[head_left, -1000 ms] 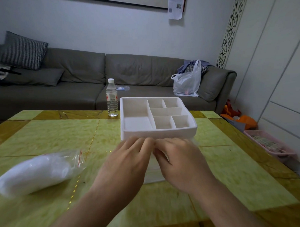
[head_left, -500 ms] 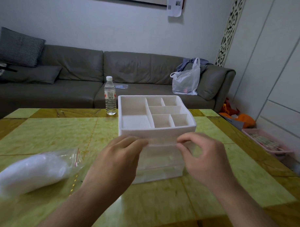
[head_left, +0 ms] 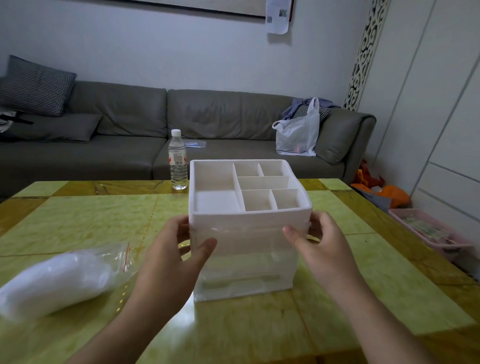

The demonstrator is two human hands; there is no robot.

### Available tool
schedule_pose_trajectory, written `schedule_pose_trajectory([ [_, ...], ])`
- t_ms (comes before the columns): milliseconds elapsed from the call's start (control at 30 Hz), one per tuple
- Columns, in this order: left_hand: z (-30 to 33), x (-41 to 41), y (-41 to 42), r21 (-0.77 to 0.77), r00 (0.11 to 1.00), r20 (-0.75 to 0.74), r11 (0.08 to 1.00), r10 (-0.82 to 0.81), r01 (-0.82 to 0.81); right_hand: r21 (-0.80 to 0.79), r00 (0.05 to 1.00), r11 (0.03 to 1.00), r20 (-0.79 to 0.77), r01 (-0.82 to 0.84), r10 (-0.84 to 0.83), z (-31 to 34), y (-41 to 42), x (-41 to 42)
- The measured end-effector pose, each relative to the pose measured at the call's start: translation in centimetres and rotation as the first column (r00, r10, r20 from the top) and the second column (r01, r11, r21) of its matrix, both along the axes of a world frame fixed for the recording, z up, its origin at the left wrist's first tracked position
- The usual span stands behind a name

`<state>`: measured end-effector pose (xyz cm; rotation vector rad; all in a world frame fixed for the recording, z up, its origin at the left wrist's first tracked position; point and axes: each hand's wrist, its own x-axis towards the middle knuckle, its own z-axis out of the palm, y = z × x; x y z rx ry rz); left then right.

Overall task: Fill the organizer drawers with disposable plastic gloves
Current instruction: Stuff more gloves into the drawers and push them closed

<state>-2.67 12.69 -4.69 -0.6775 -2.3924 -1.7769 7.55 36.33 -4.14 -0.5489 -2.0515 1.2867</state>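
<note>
Two hands, left hand (head_left: pixel 173 255) and right hand (head_left: pixel 321 245), grip the organizer (head_left: pixel 248 227).

Matt white plastic organizer (head_left: pixel 250 225) with clear drawer fronts, glossy marbled table (head_left: pixel 71 223), crinkled, seemingly plastic bag of gloves (head_left: pixel 57 280).

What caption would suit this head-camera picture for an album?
Both hands, left and right, grip the white organizer on a green table, glove bag alongside.

Both hands grip the white organizer (head_left: pixel 248 230) on the green table (head_left: pixel 85 220): left hand (head_left: pixel 176 255) on its left side, right hand (head_left: pixel 321 247) on its right; a bag of gloves (head_left: pixel 57 280) lies left, a water bottle (head_left: pixel 177 161) behind
</note>
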Motion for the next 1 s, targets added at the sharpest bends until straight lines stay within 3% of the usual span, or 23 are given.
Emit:
schedule_pose_trajectory([
  [167,0.0,-0.2,0.1,0.004,0.995,-0.022,0.996,0.093,-0.092,0.018,0.999,0.999,-0.009,0.05,-0.05,-0.2,-0.2,-0.6],
  [533,0.3,0.3,-0.3,-0.052,0.998,-0.015,0.996,0.067,-0.068,0.049,0.999,0.998,0.022,0.044,-0.045,-0.1,-1.1,0.3],
  [633,0.2,0.3,-0.3,-0.049,0.997,-0.005,0.996,0.079,-0.079,0.199,0.977,0.958,0.023,0.205,-0.214,0.6,-1.8,0.8],
  [700,0.2,0.4,-0.4,-0.043,0.997,0.002,0.996,0.073,-0.073,0.203,0.957,0.939,0.019,0.278,-0.288,1.3,-3.2,1.2],
  [733,0.3,0.4,-0.4,-0.042,0.998,0.002,0.997,0.067,-0.067,0.142,0.963,0.956,0.054,0.256,-0.266,1.3,-4.1,1.3],
  [800,0.5,0.7,-0.4,-0.047,0.998,-0.001,0.997,0.055,-0.055,-0.178,0.986,0.975,0.119,0.133,-0.113,1.4,-6.0,1.0],
  [900,0.9,1.0,-0.2,-0.054,0.998,-0.014,0.997,0.056,-0.056,-0.652,0.997,0.758,0.043,-0.021,0.064,1.6,-8.6,-0.1],
  [1000,1.1,1.0,0.1,-0.055,0.996,-0.008,0.994,0.093,-0.093,-0.824,0.998,0.564,-0.052,-0.056,0.024,1.7,-10.0,-0.9],
])
